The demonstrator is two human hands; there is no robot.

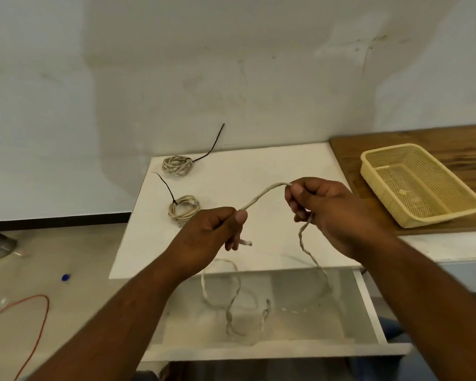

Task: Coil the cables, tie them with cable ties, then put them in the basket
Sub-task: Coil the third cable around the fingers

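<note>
Left hand [215, 232] is curled in a fist round the loose cable [264, 192] near its end, thumb pressed on top, with the clear plug [246, 243] poking out just below the fingers. Right hand [330, 213] grips the same cable further along, fingers curled round it. A short span of cable arcs up between the two hands, both held above the white table [259, 166]. From the right hand the cable drops, kinked and twisted, past the table's near edge and into the open drawer [370, 303] below. The rest lies there in loose untidy loops; it's blurry, so the other end is hard to make out.

Two more cables sit at the table's far left, each coiled and tied. The far coil [177, 165] is near the back corner, with the tail of its black cable tie [210, 149] sticking up and to the right. The near coil [184, 209] is in front of it, with the tail of its own black tie [166, 188] pointing up and to the left. The coils are apart from each other, and neither hand touches them.

The basket [382, 198] is yellow plastic mesh on a wooden board [451, 144] right of the table, well apart from the coils. On the floor at left are an orange wire [43, 312] and a small blue cap [65, 277]
</note>
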